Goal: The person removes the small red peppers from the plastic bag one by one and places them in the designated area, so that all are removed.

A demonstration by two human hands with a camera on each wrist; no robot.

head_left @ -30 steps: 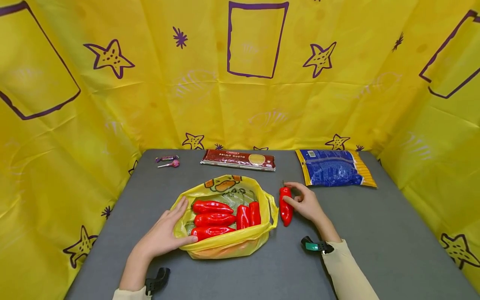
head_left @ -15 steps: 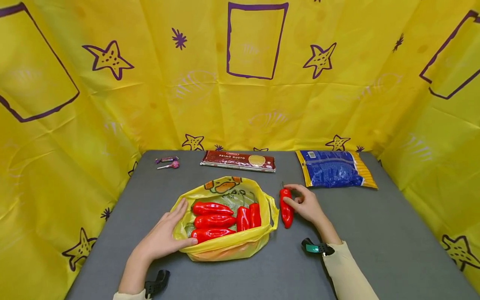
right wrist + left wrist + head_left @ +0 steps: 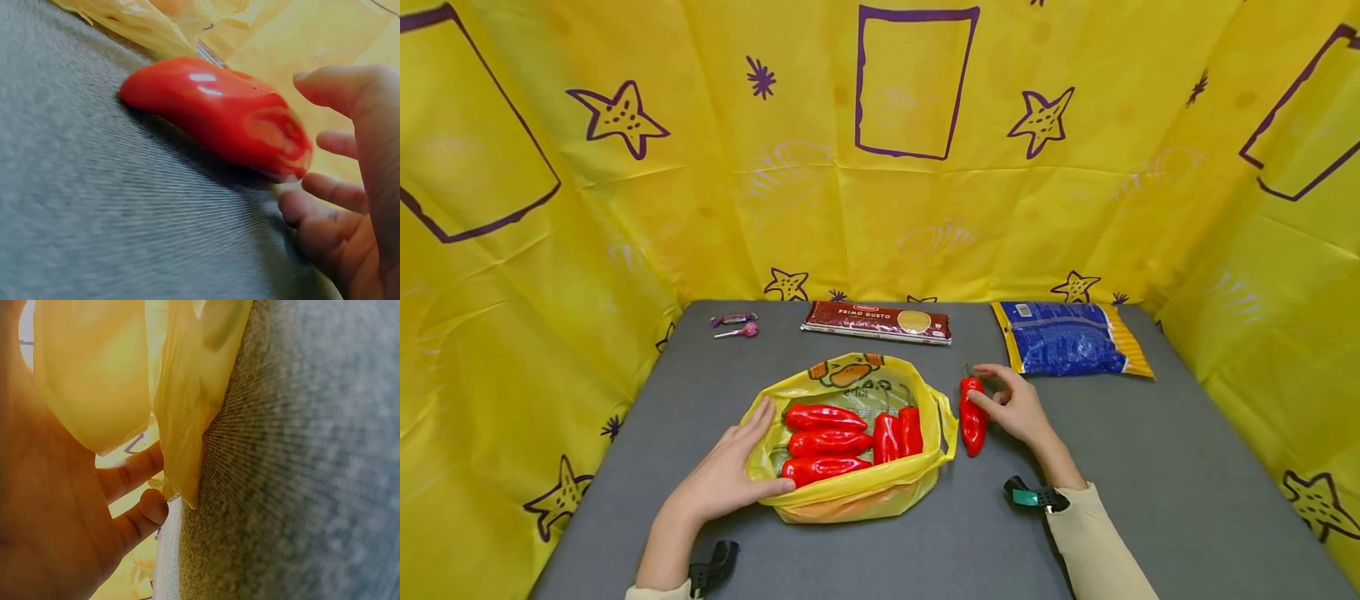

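Observation:
A yellow plastic bag (image 3: 850,493) lies open on the grey table (image 3: 1150,467) with several red peppers (image 3: 825,441) inside. My left hand (image 3: 730,468) rests flat on the bag's left rim, fingers straight; in the left wrist view the palm (image 3: 56,512) lies against the yellow bag (image 3: 100,369). One loose red pepper (image 3: 972,414) lies on the table just right of the bag. My right hand (image 3: 1011,406) sits beside it with relaxed fingers. In the right wrist view the thumb hovers over the pepper (image 3: 219,115) and the fingers (image 3: 331,190) lie near its stem end.
A dark red pasta packet (image 3: 877,321) and a blue and yellow packet (image 3: 1067,336) lie along the back edge. A pink lollipop and a wrapped sweet (image 3: 737,324) are at the back left. Yellow sheets with purple stars wall in the table.
My right hand's fingers have loosened slightly around the loose pepper. The left hand, the bag and the pepper have stayed in place.

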